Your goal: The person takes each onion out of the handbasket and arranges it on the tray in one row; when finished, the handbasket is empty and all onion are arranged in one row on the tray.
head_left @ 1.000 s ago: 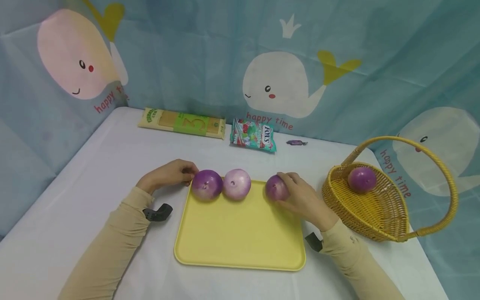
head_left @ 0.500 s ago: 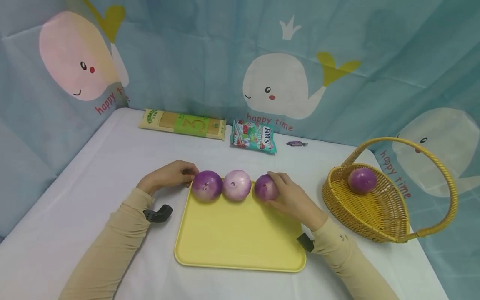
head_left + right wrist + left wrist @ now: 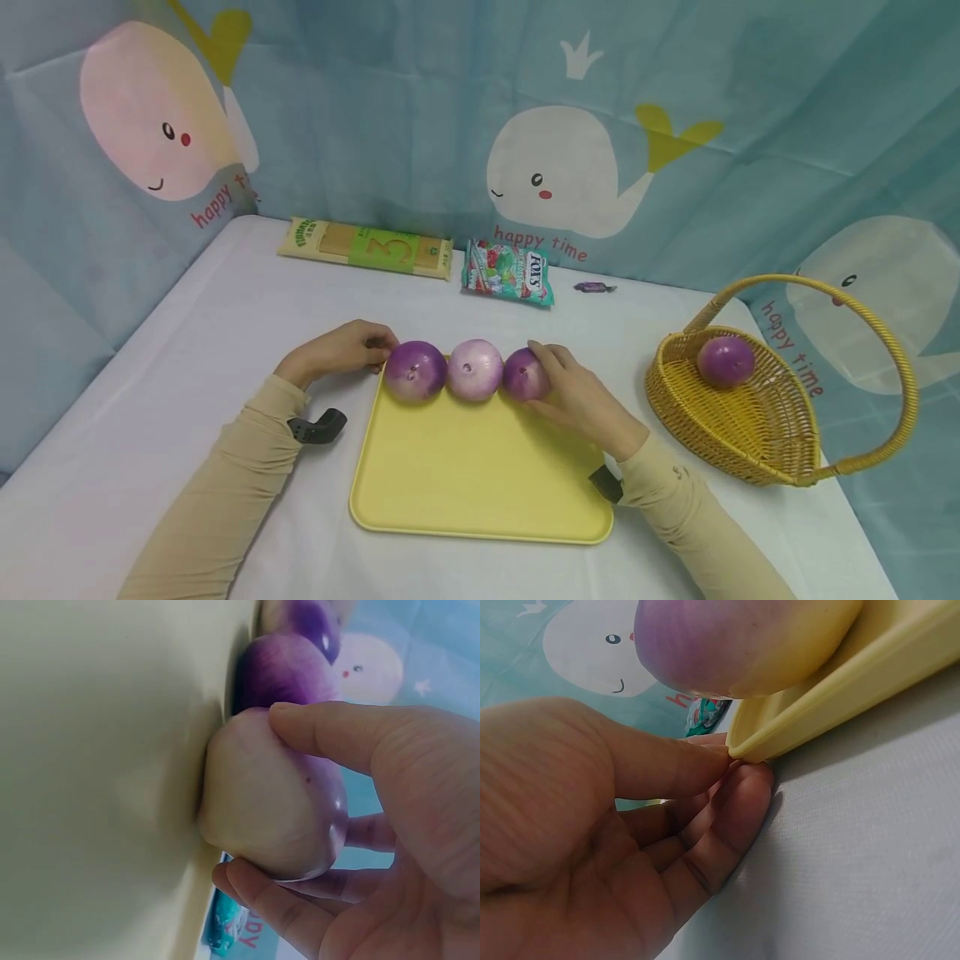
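Note:
On the yellow tray, three round purple-and-white vegetables, like onions or turnips, sit in a row along the far rim. My right hand grips the right vegetable, thumb on one side and fingers on the other in the right wrist view. It appears to touch the pale middle vegetable. My left hand pinches the tray's far left corner between thumb and fingers, as the left wrist view shows. Close beside it sits the left vegetable.
A wicker basket with a tall handle stands at the right, holding another purple vegetable. Along the back lie a pasta packet, a teal candy bag and a small wrapped candy. A whale-print curtain hangs behind.
My right hand has slid the right vegetable leftward along the tray, up to the middle one. My left hand has stayed at the tray corner.

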The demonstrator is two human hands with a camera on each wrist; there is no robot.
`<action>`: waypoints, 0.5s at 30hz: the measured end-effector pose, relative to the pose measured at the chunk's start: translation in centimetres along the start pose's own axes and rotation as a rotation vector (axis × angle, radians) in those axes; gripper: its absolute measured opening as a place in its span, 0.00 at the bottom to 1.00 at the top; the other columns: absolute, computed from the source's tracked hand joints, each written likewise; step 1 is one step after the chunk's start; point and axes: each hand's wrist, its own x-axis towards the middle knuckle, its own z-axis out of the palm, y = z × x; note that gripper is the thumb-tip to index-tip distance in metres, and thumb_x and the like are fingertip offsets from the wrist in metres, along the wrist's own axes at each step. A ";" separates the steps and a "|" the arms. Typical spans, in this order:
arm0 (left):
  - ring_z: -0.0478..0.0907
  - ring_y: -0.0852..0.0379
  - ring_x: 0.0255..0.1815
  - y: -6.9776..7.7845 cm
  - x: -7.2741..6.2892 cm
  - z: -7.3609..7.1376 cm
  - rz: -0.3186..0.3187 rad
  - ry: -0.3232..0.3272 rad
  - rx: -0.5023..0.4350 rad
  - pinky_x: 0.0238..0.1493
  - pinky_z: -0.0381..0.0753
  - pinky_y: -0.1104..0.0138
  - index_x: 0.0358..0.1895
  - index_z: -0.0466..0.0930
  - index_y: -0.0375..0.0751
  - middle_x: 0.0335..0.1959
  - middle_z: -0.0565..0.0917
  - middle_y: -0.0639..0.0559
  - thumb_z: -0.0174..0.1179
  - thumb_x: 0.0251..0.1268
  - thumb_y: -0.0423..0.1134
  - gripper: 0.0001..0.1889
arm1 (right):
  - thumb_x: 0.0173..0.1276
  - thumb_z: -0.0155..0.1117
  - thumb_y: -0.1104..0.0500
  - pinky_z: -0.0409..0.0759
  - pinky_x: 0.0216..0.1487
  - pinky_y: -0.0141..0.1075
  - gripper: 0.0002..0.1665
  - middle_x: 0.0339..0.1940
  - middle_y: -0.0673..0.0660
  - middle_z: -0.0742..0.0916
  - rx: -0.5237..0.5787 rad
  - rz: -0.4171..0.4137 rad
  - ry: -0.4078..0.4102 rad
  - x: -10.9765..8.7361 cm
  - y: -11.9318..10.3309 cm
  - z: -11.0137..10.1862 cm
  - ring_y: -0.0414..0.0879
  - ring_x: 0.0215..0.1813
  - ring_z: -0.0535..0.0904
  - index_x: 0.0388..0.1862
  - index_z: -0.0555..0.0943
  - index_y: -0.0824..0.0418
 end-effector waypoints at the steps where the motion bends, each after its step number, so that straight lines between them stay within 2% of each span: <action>1: 0.75 0.55 0.35 0.0 0.0 0.0 0.001 0.000 0.003 0.43 0.75 0.64 0.49 0.80 0.33 0.34 0.80 0.47 0.48 0.69 0.27 0.13 | 0.56 0.76 0.53 0.80 0.57 0.51 0.50 0.63 0.66 0.75 0.002 -0.004 0.001 0.0 -0.1 0.0 0.59 0.56 0.82 0.74 0.62 0.63; 9: 0.75 0.54 0.35 0.1 -0.1 0.0 -0.005 0.001 0.002 0.42 0.74 0.64 0.49 0.81 0.34 0.34 0.80 0.48 0.48 0.69 0.27 0.13 | 0.57 0.75 0.53 0.81 0.55 0.50 0.49 0.62 0.66 0.75 -0.011 -0.034 0.009 0.1 -0.1 0.2 0.58 0.54 0.82 0.74 0.62 0.63; 15: 0.75 0.55 0.35 0.0 -0.1 0.0 -0.005 -0.002 0.006 0.42 0.74 0.64 0.49 0.81 0.35 0.34 0.80 0.48 0.48 0.70 0.28 0.13 | 0.57 0.75 0.50 0.81 0.55 0.51 0.51 0.64 0.67 0.74 -0.016 -0.014 -0.006 0.0 -0.1 -0.1 0.60 0.53 0.82 0.74 0.62 0.61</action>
